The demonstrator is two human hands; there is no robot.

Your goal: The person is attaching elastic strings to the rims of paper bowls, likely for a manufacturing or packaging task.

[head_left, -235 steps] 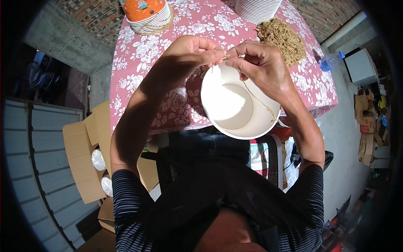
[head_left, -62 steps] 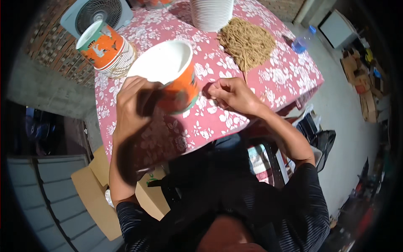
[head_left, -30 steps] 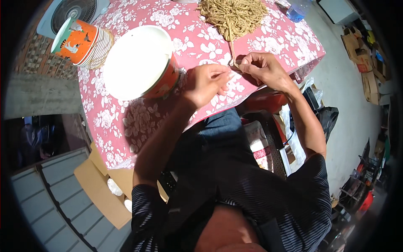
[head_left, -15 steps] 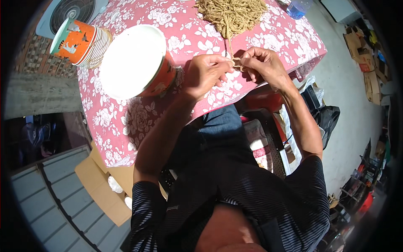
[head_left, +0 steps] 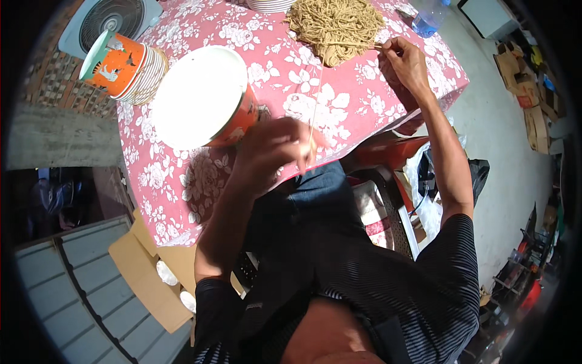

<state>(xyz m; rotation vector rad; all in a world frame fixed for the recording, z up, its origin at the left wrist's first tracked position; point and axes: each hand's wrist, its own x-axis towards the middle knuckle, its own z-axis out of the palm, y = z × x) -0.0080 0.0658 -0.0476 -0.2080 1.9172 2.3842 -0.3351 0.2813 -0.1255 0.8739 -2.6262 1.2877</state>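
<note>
A heap of tan cord (head_left: 336, 27) lies at the far middle of the flowered table. At its right edge my right hand (head_left: 407, 64) is closed in a pinch on a cord, which stretches left across the heap. My left hand (head_left: 276, 151) is near the table's front edge, smeared by motion. From its fingers a thin straight strand (head_left: 316, 100) runs up to the near side of the heap. The fingers seem closed on that strand, though blur hides the exact grip.
Left of my left hand stands a large orange paper bucket (head_left: 239, 118) with a white round top. Beyond it lies a stack of orange-and-white buckets (head_left: 124, 67), with a grey fan (head_left: 112, 24) behind. A clear bottle (head_left: 426, 23) stands at the far right of the pink tablecloth (head_left: 160, 176).
My hands were together in front of the heap, working on cord. They have parted: the right moved away to the heap's right edge, the left came back toward me, drawing the strand.
</note>
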